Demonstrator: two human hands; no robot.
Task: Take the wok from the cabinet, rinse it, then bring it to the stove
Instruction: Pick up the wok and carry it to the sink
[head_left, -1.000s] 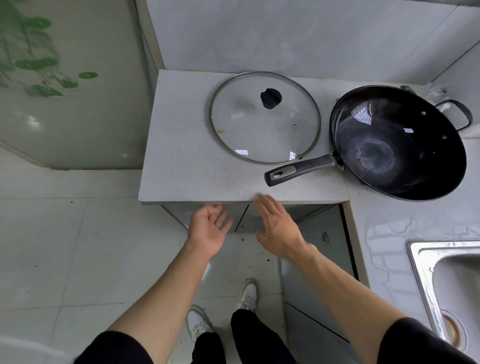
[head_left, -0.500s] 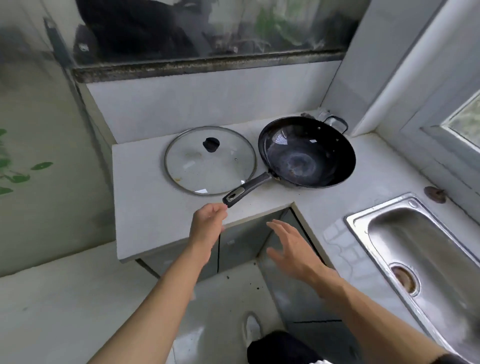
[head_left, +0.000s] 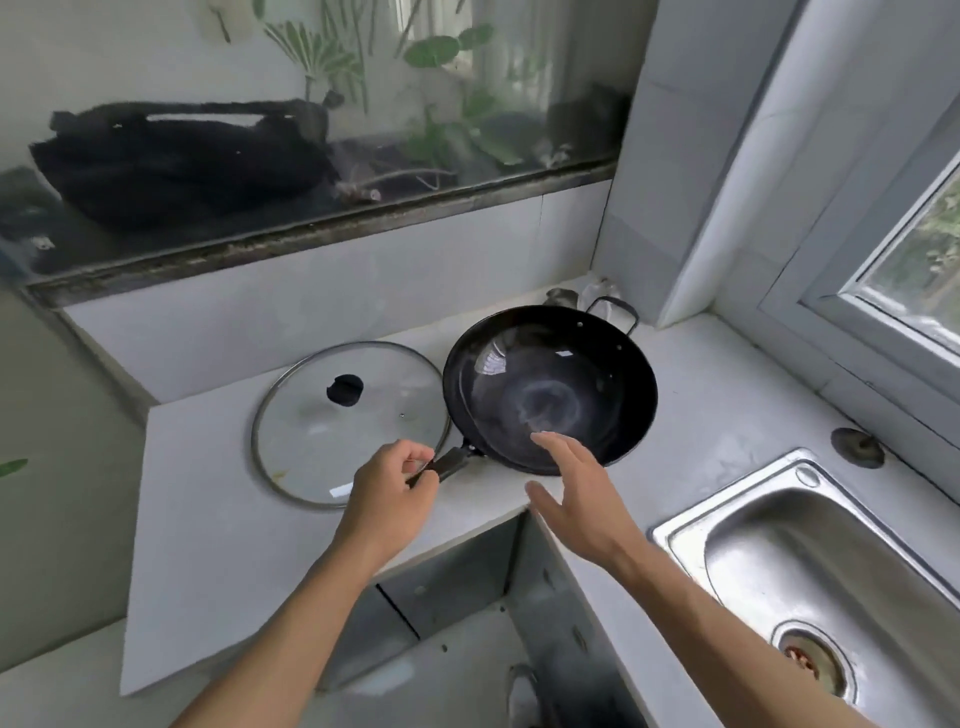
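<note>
A black wok (head_left: 550, 384) rests on the white counter (head_left: 208, 545) in the corner, its long dark handle pointing toward me. My left hand (head_left: 392, 493) is curled around the end of that handle. My right hand (head_left: 576, 499) hovers flat with spread fingers at the wok's near rim, holding nothing. A round glass lid (head_left: 348, 421) with a black knob lies flat on the counter just left of the wok. The cabinet doors (head_left: 447, 587) under the counter are closed.
A steel sink (head_left: 810, 566) with a drain is set in the counter at the right. A window stands above it. Behind the counter, a glass pane shows a black bag (head_left: 176, 156) and plants. My shoe shows on the floor below.
The view has lifted from the floor toward the counter. My left hand rose from the cabinet front and closed on the wok handle; my right hand rose to the wok's near rim.
</note>
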